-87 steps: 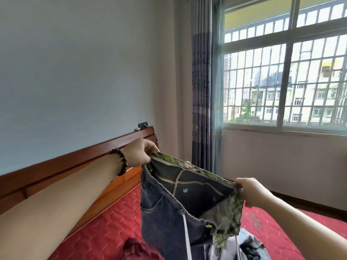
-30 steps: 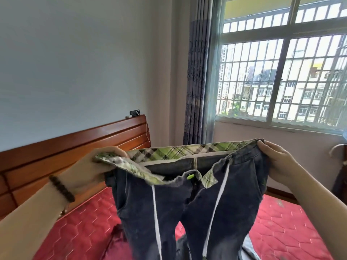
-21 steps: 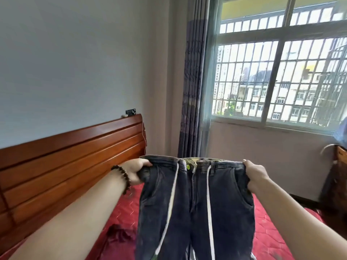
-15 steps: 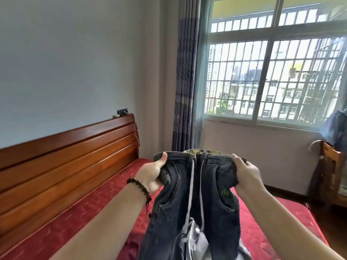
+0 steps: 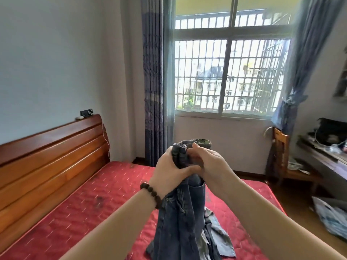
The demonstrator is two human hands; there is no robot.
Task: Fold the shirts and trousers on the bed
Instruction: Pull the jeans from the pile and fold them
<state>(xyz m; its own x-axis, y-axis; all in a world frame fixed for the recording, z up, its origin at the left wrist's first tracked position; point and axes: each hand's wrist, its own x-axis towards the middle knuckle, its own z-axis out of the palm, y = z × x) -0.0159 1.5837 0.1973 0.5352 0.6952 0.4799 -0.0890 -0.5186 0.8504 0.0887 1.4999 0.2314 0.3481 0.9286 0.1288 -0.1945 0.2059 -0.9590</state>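
Dark blue denim trousers [image 5: 180,212] hung near the centre of the frame, folded lengthwise so the two sides of the waistband met at the top. Both hands gripped that bunched waistband, held up above a red quilted bed [image 5: 90,209]. The left hand [image 5: 169,170], with a dark beaded bracelet [image 5: 151,194] on its wrist, had its fingers curled round the left side of the band and its thumb laid across the front. The right hand [image 5: 210,167] touched it from the right, fingers wrapped round the same fold of cloth. The trouser legs dropped to the lower centre, where they met a crumpled grey garment [image 5: 216,235] lying on the bed. A wooden headboard [image 5: 50,158] ran along the left side. A barred window [image 5: 227,76] with blue-grey curtains [image 5: 154,81] filled the upper right, and a wooden chair [image 5: 281,156] stood at the right edge.
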